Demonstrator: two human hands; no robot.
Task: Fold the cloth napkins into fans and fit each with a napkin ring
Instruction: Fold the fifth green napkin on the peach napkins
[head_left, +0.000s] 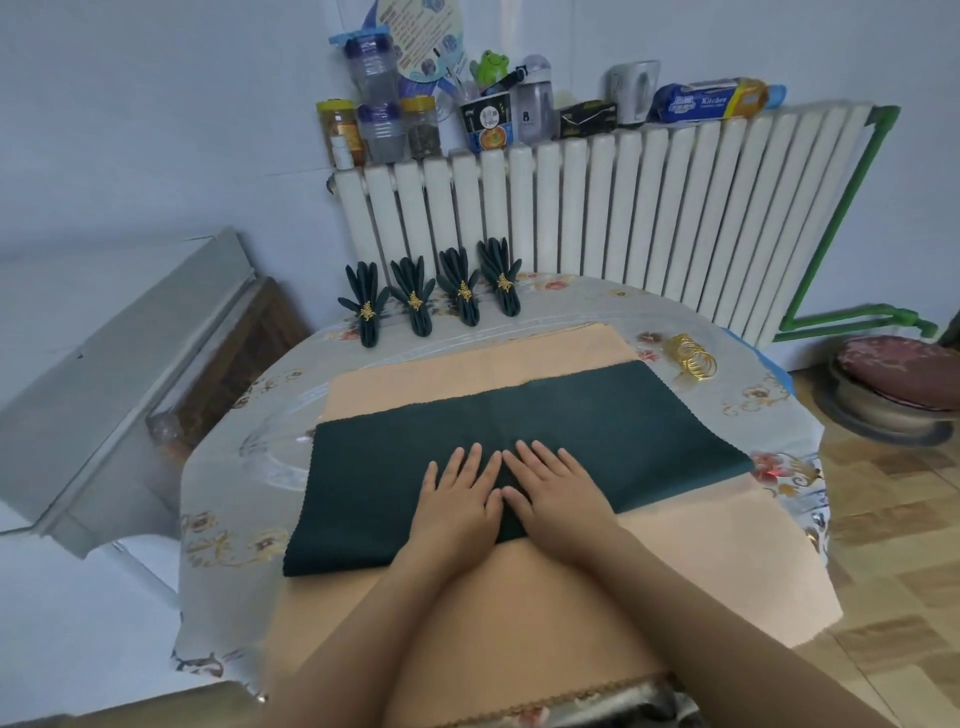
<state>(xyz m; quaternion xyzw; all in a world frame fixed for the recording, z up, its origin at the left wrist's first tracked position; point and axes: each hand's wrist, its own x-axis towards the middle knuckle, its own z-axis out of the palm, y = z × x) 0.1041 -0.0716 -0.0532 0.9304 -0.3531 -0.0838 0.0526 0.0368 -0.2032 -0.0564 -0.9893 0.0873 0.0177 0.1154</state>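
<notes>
While both forearms reach forward over the near edge of the counter (228, 467), the left hand (460, 501) and the right hand (556, 493) lie flat, palms down, fingers spread, side by side and nearly touching on the dark green napkin (623, 431); neither hand grips anything. That napkin lies folded into a wide band across a peach cloth (701, 551), which covers the middle of the floral tablecloth. Beyond it to the right, just off the napkin's far corner, sits a cluster of gold napkin rings (691, 358). At the far edge of the counter, 4 finished green fans (431, 299) lie in a row, each cinched with a gold ring. Behind them stands a white radiator (623, 208) with jars and bottles on top.
</notes>
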